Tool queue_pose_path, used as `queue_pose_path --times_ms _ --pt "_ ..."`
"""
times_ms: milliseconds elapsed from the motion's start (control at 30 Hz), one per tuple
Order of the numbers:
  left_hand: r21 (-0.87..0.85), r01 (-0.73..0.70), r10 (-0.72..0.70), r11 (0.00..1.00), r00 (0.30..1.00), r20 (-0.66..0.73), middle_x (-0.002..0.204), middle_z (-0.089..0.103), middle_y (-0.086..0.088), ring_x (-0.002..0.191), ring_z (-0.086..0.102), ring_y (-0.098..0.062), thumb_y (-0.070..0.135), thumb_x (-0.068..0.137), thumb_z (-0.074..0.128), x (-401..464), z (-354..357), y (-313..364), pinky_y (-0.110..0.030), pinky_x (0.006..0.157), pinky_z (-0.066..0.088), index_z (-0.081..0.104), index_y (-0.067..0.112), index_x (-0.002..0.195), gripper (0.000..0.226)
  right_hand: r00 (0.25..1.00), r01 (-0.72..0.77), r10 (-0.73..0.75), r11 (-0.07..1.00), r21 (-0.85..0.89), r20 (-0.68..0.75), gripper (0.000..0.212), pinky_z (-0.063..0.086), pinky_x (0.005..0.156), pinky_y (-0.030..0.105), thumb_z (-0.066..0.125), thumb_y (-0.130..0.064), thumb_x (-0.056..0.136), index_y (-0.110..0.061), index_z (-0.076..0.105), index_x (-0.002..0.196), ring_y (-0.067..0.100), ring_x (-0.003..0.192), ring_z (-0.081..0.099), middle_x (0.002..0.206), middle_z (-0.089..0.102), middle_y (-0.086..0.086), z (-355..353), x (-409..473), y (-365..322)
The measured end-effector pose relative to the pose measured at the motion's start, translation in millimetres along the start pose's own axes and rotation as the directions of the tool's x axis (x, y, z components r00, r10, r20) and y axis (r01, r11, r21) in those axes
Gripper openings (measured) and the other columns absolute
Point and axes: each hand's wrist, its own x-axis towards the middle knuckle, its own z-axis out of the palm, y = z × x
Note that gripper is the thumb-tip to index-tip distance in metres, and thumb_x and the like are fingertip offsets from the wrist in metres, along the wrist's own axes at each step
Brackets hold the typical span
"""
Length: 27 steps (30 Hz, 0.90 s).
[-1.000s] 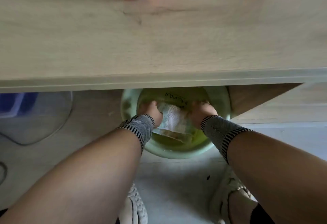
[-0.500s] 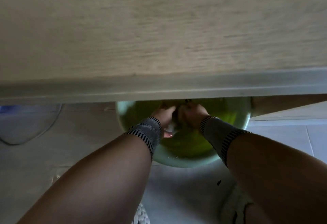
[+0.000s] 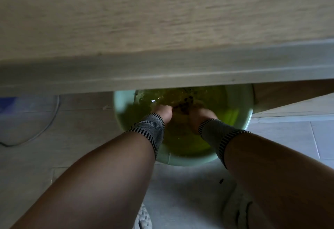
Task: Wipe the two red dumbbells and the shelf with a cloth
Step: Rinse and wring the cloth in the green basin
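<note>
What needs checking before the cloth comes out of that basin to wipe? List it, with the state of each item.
1. Both hands in the basin: ok; left hand and right hand are in the water.
2. Cloth in hand: cannot tell; no cloth is plainly visible in the murky water.
3. Cloth wrung out: not ok; the hands are not yet lifted out of the water.
4. Shelf reachable: ok; it lies directly above the basin.
5. Two red dumbbells located: cannot tell; none in view.
6. Wrist sleeves dry: cannot tell; they sit right at the waterline.
</note>
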Motion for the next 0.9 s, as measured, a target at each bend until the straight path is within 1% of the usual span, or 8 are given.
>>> queue_pose_path --times_ms 133,233,367,500,600,767,833,900 --pt "-0.22 0.185 -0.13 0.958 0.962 0.242 0.143 0.048 -0.014 0.13 0.046 -0.038 0.04 0.095 0.054 -6 6 -1 -0.063 0.102 0.035 0.046 0.015 0.14 0.052 0.986 0.154 -0.161 0.975 0.161 0.031 0.035 0.043 0.097 0.038 0.034 -0.017 0.101 -0.003 0.043 0.132 0.03 0.117 0.052 0.131 0.052 0.015 -7 -6 -18" --pt "-0.361 0.206 -0.096 0.91 0.949 0.301 0.114 0.066 -0.009 0.104 0.059 -0.028 0.047 0.093 0.054 -3 1 0 -0.047 0.091 0.045 0.062 0.013 0.112 0.04 0.972 0.193 -0.232 0.869 0.457 0.032 0.039 0.046 0.086 0.041 0.041 -0.035 0.097 -0.003 0.062 0.093 0.026 0.083 0.056 0.089 0.061 0.011 -5 -19 -35" --pt "-0.234 0.124 -0.065 0.964 0.967 0.245 0.065 0.064 -0.003 0.066 0.056 -0.02 0.044 0.092 0.059 0 2 5 -0.031 0.066 0.047 0.061 0.013 0.082 0.032 0.962 0.265 -0.274 0.901 0.343 -0.025 0.055 0.054 0.076 0.038 0.04 -0.051 0.095 -0.002 0.062 0.09 0.029 0.082 0.063 0.086 0.064 0.014 1 -22 -34" --pt "-0.116 0.017 -0.005 0.993 0.995 0.098 0.089 0.07 -0.011 0.077 0.066 -0.026 0.053 0.086 0.064 4 8 1 -0.036 0.07 0.055 0.068 0.008 0.104 0.049 0.971 0.234 -0.222 0.961 0.15 -0.095 0.06 0.042 0.067 0.03 0.03 -0.046 0.1 0.002 0.065 0.098 0.028 0.08 0.058 0.092 0.065 0.016 1 -14 -24" --pt "0.022 0.004 -0.004 1.0 1.0 -0.006 0.129 0.06 -0.016 0.113 0.06 -0.033 0.049 0.095 0.054 2 6 4 -0.042 0.098 0.049 0.054 0.005 0.133 0.058 0.995 0.099 -0.098 0.995 0.002 -0.035 0.042 0.045 0.081 0.033 0.038 -0.033 0.1 -0.002 0.058 0.119 0.03 0.107 0.059 0.118 0.061 0.016 -4 -2 -4" --pt "0.055 0.016 -0.021 0.998 0.996 0.084 0.148 0.042 -0.018 0.131 0.045 -0.039 0.026 0.103 0.042 -2 5 15 -0.046 0.098 0.045 0.041 0.005 0.144 0.046 0.999 0.017 -0.016 1.0 -0.025 0.045 0.032 0.047 0.08 0.033 0.045 -0.033 0.097 -0.012 0.058 0.117 0.027 0.105 0.059 0.117 0.061 0.009 -10 -8 2" --pt "-0.039 0.136 -0.127 0.99 0.975 0.18 0.148 0.042 -0.011 0.133 0.041 -0.041 0.039 0.099 0.046 -9 6 12 -0.062 0.1 0.039 0.045 0.014 0.141 0.048 0.992 0.083 -0.097 0.983 0.167 0.083 0.038 0.045 0.084 0.031 0.04 -0.029 0.1 -0.007 0.053 0.126 0.029 0.116 0.054 0.125 0.057 0.012 -14 -7 -11" --pt "-0.163 0.18 -0.121 0.97 0.94 0.319 0.145 0.047 -0.01 0.135 0.041 -0.038 0.045 0.097 0.046 -9 10 10 -0.064 0.104 0.031 0.054 0.015 0.126 0.042 0.977 0.131 -0.191 0.888 0.441 0.095 0.038 0.045 0.066 0.028 0.04 -0.033 0.098 -0.002 0.06 0.109 0.033 0.094 0.06 0.098 0.062 0.012 -14 -11 -23"
